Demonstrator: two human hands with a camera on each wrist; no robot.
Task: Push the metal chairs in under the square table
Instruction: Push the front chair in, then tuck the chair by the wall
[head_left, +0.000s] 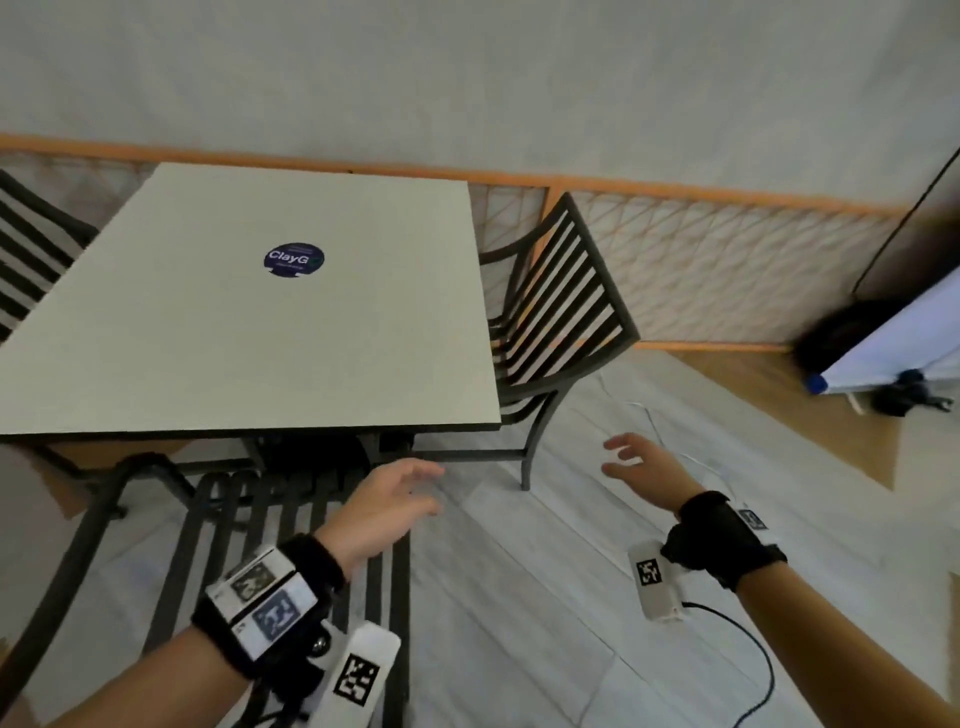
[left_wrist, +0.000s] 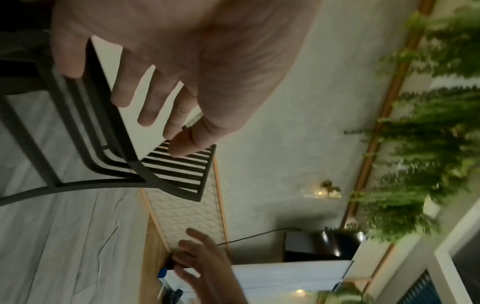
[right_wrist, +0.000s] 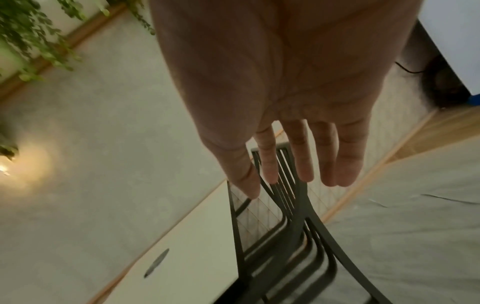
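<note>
both hands (head_left: 387, 506) (head_left: 644, 470) hung open and empty lower centre, near chair (head_left: 260, 519) tucked at bench (head_left: 208, 338), another chair (head_left: 561, 312) at right

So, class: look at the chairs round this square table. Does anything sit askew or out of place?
Yes. The metal chair on the right side is turned at an angle to the square table, its back swung away from the edge rather than parallel. A thin white cable also trails loose on the floor beside it.

round dark sticker (head_left: 294, 259) reading "ClayG", on the square table (head_left: 156, 338)
</note>
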